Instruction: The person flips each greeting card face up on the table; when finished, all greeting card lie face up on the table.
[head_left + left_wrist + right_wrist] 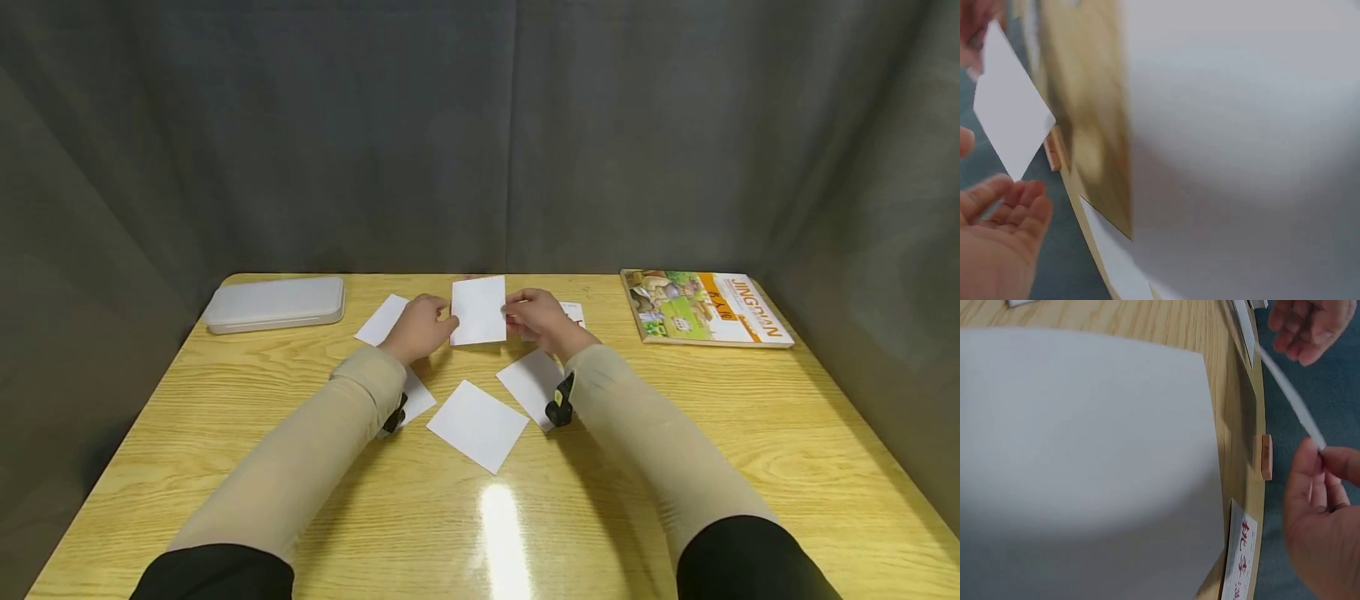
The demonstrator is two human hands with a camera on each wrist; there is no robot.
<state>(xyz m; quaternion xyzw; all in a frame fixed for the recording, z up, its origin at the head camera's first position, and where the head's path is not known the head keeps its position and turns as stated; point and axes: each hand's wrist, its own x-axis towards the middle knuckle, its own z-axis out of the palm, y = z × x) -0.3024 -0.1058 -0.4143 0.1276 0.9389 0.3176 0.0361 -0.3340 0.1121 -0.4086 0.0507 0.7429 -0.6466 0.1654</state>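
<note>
Held up off the table near its back edge is a white card [478, 310], its blank face toward the head camera. My right hand [542, 318] pinches its right edge between thumb and fingers, plainest in the right wrist view. Beside its left edge is my left hand [422, 328]. In the right wrist view the left hand's fingers [1302, 331] are loosely bent and stand apart from the card. A blank white card [478, 426] lies in front, with another blank card [532, 385] under my right wrist. Two more white cards, [382, 320] partly covered, lie near my left arm.
Behind my right hand lies a card with red handwriting [1241, 550], partly covered. A small pinkish block [1266, 457] sits at the table's back edge. A white case [276, 303] is at back left, a colourful book [701, 307] at back right. Grey curtains [360, 133] surround the table.
</note>
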